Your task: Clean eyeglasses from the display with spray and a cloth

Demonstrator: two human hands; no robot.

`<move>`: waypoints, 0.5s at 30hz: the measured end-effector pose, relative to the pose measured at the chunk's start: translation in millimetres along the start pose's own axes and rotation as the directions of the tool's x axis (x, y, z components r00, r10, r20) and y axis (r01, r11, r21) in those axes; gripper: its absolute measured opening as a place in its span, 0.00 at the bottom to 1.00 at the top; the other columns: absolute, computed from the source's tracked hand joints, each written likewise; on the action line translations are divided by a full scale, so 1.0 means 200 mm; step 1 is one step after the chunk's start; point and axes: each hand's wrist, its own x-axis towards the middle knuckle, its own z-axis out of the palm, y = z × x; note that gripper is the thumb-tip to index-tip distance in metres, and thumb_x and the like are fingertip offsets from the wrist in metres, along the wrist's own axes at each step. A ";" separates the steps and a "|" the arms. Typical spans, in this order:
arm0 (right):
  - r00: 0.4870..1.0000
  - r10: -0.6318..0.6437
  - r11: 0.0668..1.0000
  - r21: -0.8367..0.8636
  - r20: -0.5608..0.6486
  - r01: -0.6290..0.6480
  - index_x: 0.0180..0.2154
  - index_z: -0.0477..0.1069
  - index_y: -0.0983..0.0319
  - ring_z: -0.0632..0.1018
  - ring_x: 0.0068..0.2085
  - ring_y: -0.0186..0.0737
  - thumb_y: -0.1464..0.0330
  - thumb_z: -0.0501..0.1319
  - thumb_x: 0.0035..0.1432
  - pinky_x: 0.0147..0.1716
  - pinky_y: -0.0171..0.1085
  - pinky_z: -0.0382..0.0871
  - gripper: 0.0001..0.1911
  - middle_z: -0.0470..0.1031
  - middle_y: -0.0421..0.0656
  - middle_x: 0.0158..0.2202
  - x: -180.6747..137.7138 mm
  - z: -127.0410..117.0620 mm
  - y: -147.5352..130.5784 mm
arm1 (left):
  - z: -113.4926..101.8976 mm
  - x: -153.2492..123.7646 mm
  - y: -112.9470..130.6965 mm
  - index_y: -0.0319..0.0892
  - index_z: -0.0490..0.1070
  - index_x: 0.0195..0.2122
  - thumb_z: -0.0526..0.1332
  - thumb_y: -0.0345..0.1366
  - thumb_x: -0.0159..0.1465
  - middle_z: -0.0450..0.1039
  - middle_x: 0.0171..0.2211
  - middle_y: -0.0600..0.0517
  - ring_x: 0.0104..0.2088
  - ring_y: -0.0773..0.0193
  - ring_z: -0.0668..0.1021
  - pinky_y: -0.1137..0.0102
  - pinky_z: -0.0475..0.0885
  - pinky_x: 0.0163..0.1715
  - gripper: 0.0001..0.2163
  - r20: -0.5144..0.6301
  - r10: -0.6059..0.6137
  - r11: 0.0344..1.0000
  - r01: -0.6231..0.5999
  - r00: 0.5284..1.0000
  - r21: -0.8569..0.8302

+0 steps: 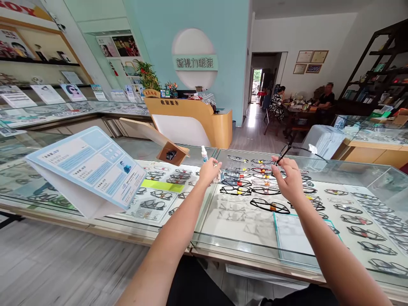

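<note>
At frame centre, the left hand [208, 171] grips a small spray bottle [204, 154]; the right hand [289, 180] pinches black-framed glasses [288, 149] above the glass counter [242, 238]. A loose pinch could drop them onto the glass.

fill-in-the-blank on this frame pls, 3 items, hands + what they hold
1. The left hand holds a small white ____ bottle with a blue top.
2. The right hand holds up a pair of black ____ above the glass counter.
3. The blue-and-white leaflet stand sits on the counter to the ____ of both hands.

Missing words: spray; glasses; left
</note>
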 end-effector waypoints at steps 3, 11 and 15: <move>1.000 -0.011 0.999 -0.034 -0.002 0.011 0.62 0.80 0.59 0.78 0.48 0.57 0.57 0.59 0.79 0.51 0.55 0.73 0.21 0.84 0.53 0.48 -0.02 0.01 0.02 | 0.02 0.03 -0.05 0.45 0.77 0.56 0.64 0.48 0.75 0.72 0.65 0.39 0.67 0.45 0.72 0.58 0.66 0.67 0.15 -0.135 0.012 1.000 -0.011 0.991 0.008; 0.999 0.010 0.999 -0.050 0.035 -0.008 0.63 0.80 0.60 0.77 0.48 0.56 0.57 0.56 0.81 0.51 0.52 0.71 0.22 0.84 0.52 0.49 -0.03 0.02 0.01 | 0.10 0.18 -0.19 0.57 0.75 0.71 0.66 0.56 0.72 0.43 0.85 0.43 0.84 0.33 0.48 0.40 0.60 0.76 0.28 -0.147 -0.152 0.986 0.139 0.977 -0.095; 1.000 -0.001 1.000 -0.029 0.018 0.002 0.63 0.80 0.59 0.78 0.48 0.56 0.57 0.57 0.81 0.51 0.51 0.71 0.21 0.84 0.52 0.49 -0.03 0.02 0.01 | 0.11 0.25 -0.21 0.57 0.79 0.69 0.68 0.55 0.70 0.47 0.85 0.44 0.83 0.33 0.50 0.37 0.57 0.77 0.27 -0.137 -0.143 0.983 0.125 0.980 -0.135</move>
